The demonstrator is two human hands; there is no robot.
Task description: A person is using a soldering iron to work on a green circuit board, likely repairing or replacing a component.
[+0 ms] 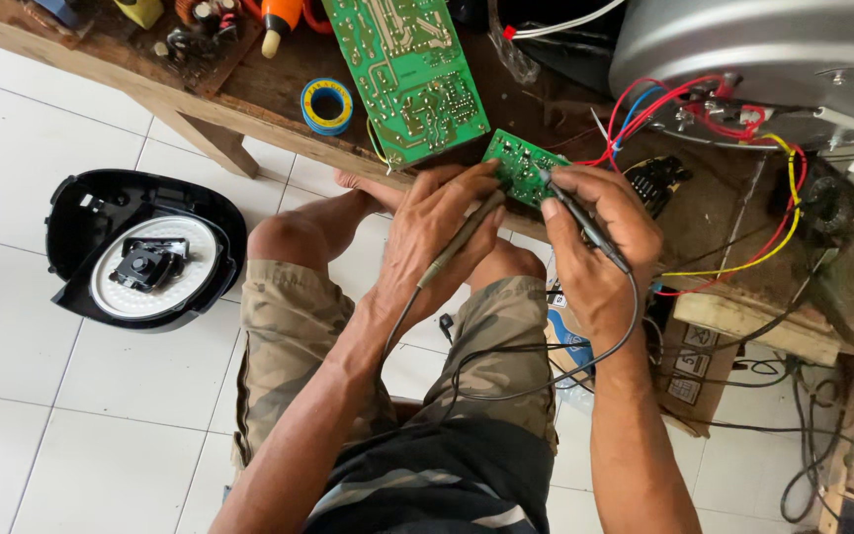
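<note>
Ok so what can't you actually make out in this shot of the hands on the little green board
- Head view: where the probe tips meet the small green board is too small, and covered by the left hand and right hand.
- The large green board is cut off by the top edge.
- The grey appliance shell runs off the top right corner.
- The probe leads drop behind the knees, so their far end is hidden.

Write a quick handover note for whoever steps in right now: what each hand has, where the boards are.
Left hand: holds a test probe, tip at the small green circuit board.
Right hand: holds a second probe, tip on the same board.
The board sits at the wooden bench edge, coloured wires running to the grey appliance. Larger green board lies beside it.
Both probes placed; nothing shows a reading.
</note>
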